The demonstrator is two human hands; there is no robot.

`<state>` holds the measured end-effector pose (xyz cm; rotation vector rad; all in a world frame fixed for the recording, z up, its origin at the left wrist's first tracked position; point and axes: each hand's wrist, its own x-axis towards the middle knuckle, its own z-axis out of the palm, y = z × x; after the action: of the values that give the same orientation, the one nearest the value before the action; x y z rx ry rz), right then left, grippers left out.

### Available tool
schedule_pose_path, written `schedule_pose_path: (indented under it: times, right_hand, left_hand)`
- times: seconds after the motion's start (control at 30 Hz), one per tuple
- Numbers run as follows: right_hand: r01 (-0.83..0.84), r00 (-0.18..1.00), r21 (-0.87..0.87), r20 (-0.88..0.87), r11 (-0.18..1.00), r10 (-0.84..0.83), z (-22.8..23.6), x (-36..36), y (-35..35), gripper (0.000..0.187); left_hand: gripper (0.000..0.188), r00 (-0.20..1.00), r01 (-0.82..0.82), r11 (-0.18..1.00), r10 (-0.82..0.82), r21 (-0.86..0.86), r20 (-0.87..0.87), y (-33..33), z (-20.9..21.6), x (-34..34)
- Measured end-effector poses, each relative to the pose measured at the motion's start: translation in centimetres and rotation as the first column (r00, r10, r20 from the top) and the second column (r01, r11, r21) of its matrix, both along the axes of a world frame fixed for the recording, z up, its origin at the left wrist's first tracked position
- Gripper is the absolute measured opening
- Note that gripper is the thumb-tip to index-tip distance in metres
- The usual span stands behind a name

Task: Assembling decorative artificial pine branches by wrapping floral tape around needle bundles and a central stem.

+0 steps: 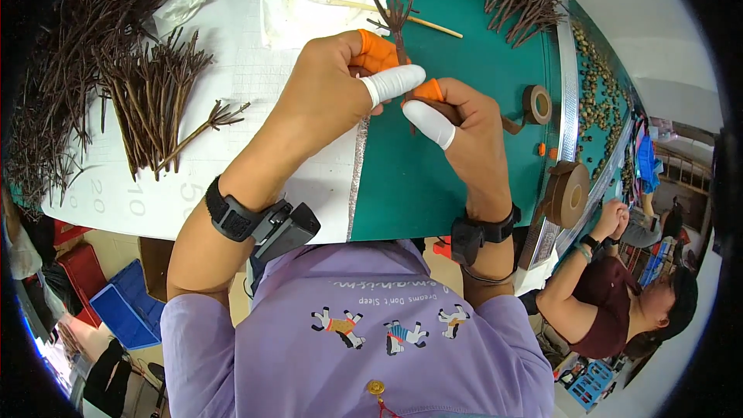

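A dark brown branching twig (398, 27) stands upright between my hands, its forked tips pointing away from me. My left hand (325, 85) pinches its stem between a thumb in a white finger cot and fingers in orange ones. Close by on the right, my right hand (476, 135) is closed at the lower stem, also with white and orange cots. A brown strip of tape (511, 125) shows beyond the right hand and leads to a small tape roll (537, 104) standing on the green mat. The stem's lower end is partly hidden by the thumbs.
Bundled twigs (151, 101) lie left on the white sheet (255, 85); larger piles fill the far edges. A thin stick (433, 27) crosses a white pad (279, 8). A bigger tape roll (569, 195) stands near the metal edge, with small beads (592, 101) beyond. Another person (611, 294) sits right.
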<state>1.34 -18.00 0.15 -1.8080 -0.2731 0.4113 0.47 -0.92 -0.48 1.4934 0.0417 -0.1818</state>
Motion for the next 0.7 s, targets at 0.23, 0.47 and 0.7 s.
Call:
schedule_pose_path:
  times: [0.23, 0.47, 0.7]
  right_hand:
    - [-0.051, 0.998, 0.027, 0.023, 0.998, 0.050, 0.1, 0.1, -0.1, 0.016]
    - [-0.121, 0.993, 0.043, 0.005, 0.992, 0.121, 0.1, 0.6, -0.9, 0.020]
    - [-0.188, 0.982, -0.036, 0.030, 0.982, 0.189, 0.3, 0.6, -0.7, 0.019]
  left_hand:
    - [0.023, 0.994, -0.107, 0.994, 0.107, 0.021, -0.032, 0.0, 0.3, 0.0]
    - [0.023, 0.999, -0.038, 0.989, 0.039, 0.142, -0.009, 0.8, 0.1, 0.2]
    - [0.022, 0.998, 0.026, 1.000, -0.027, -0.012, -0.061, 1.0, 0.7, 0.1]
